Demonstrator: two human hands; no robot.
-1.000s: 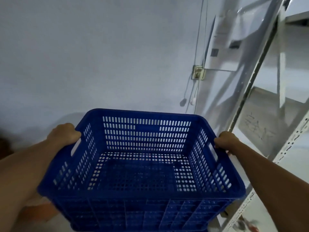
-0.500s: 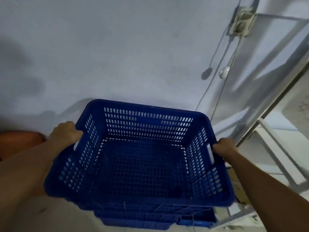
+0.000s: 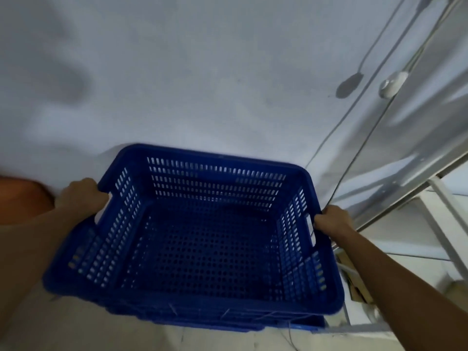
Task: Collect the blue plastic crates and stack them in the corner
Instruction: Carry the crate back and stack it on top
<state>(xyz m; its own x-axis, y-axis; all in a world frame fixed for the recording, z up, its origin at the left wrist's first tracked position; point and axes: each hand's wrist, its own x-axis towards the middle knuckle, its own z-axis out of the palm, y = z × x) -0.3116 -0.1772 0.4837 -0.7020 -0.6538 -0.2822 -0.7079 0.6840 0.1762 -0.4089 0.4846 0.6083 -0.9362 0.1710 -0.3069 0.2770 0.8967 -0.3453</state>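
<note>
A blue perforated plastic crate [image 3: 217,178] fills the lower middle of the head view, close to the pale wall. My left hand [image 3: 81,197] grips its left handle slot and my right hand [image 3: 333,222] grips its right handle slot. The crate sits nested down over other blue crates [image 3: 253,324], whose rims show just beneath its near edge on the floor. The crate is empty inside.
A white metal shelving frame [image 3: 440,198] stands at the right, right beside the crate. Cables [image 3: 354,138] and a white plug hang down the wall behind. An orange-brown object [image 3: 22,198] lies at the left by the wall. Cardboard scraps lie under the shelf at right.
Both hands have lowered the crate toward the floor, down onto the stack of blue crates. The view has tilted downward, so the wall socket has left the frame.
</note>
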